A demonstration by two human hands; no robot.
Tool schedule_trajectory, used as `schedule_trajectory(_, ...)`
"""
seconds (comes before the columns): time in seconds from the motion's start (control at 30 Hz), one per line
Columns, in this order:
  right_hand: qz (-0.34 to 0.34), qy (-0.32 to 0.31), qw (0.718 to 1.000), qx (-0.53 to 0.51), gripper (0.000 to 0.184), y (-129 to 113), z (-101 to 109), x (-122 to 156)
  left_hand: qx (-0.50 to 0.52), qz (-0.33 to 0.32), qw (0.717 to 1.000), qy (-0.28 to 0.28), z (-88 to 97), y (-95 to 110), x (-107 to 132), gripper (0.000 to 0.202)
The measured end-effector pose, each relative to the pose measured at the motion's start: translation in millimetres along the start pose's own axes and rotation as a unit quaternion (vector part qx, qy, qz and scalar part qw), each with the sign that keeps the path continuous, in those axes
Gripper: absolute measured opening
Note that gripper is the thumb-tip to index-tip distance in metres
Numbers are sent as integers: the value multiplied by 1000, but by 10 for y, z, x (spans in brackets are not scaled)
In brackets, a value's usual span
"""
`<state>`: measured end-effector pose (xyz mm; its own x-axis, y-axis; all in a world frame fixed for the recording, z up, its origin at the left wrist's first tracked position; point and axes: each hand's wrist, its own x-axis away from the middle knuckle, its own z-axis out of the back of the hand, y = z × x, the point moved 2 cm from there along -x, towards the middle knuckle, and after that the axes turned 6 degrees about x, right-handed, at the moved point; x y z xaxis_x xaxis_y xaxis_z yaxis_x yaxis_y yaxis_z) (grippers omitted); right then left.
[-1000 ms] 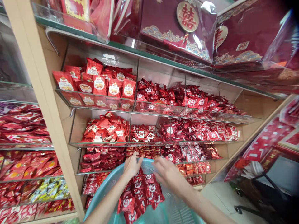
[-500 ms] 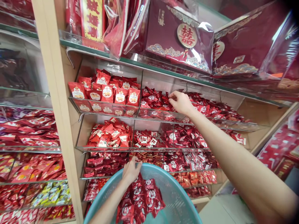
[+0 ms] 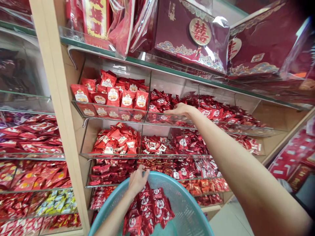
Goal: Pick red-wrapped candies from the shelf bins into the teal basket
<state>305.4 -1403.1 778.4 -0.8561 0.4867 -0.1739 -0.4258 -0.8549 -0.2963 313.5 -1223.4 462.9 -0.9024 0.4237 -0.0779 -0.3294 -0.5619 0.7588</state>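
Observation:
My left hand point(image 3: 138, 181) grips the far rim of a teal plastic basket point(image 3: 183, 196), fingers curled over the edge. Inside the basket lies a pile of dark red candy packets point(image 3: 159, 205) with round white printing. On the upper candy shelf, my right hand point(image 3: 180, 109) lies palm down in a compartment, its fingers stretched to the left over small dark red packets point(image 3: 159, 98). The undersides of those fingers are hidden, and I see no packet held in them. The clear front lip of the shelf runs just below this hand.
Red biscuit packets point(image 3: 113, 95) fill the compartment to the left. Lower shelves carry more wrapped sweets point(image 3: 118, 141). Above, a glass shelf point(image 3: 140, 64) holds maroon gift boxes point(image 3: 187, 36). A wooden upright point(image 3: 52, 98) stands at left, with yellow-wrapped sweets point(image 3: 57, 201) beyond it.
My right hand has moved slightly left and down among the packets, going from bent fingers to a flatter, stretched shape. My left hand and the basket stay put.

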Motion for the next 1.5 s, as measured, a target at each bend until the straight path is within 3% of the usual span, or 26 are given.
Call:
schedule_trajectory(0.13, -5, -20, 998, -55, 63, -52, -27, 38, 1, -3, 1000, 1, 5, -16, -2, 33)
schedule_trajectory(0.33, -10, 57, 991, -123, 46, -16, 28, 75, 5, 1, 1000, 0, 12, -46, -21, 33)
schedule_trajectory(0.63, -21, 1, 945, -327, 23, 128, 40, -17, 5, 1, 1000, 4, -4, -63, -46, 32)
schedule_trajectory(0.9, -31, 37, 917, -396, 19, 234, 84, 57, 8, 0, 1000, 4, -20, -27, -62, 30)
schedule_trajectory(1.13, 12, 4, 902, -431, 22, 270, 91, 162, 10, 4, 1000, 4, -7, -12, -73, 30)
schedule_trajectory(1.3, 52, 22, 891, -451, 19, 312, 80, 159, 0, 6, 1000, 0, -6, 20, -77, 31)
schedule_trajectory(1.4, 85, 61, 874, -474, 13, 343, 113, 187, -2, 2, 1000, 0, 7, 33, -72, 32)
schedule_trajectory(1.5, 146, 146, 837, -506, 11, 389, 132, 352, 1, 2, 1000, 1, 24, 33, -69, 32)
